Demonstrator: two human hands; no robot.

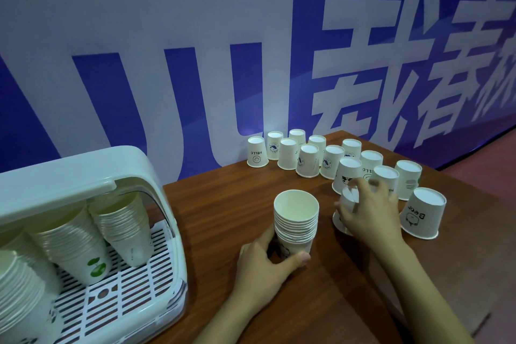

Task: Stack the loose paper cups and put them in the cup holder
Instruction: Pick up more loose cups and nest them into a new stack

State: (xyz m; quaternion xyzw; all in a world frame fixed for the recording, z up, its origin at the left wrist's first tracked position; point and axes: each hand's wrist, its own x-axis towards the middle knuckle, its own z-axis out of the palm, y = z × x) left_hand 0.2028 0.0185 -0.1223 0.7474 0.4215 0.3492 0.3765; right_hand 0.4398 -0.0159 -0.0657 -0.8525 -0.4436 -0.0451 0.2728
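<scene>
Now L hand (261, 262) grips cup stack (296, 220); R hand (368, 209) fingers curl round upturned cup (344, 212).

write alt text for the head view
The left hand grips a stack of upright paper cups on a wooden table while the right hand grasps an upside-down cup. More inverted cups stand behind; a holder of stacks sits left.

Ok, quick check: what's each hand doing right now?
Left hand: grips the base of the upright cup stack on the table.
Right hand: fingers curled round an upside-down loose cup.
</scene>
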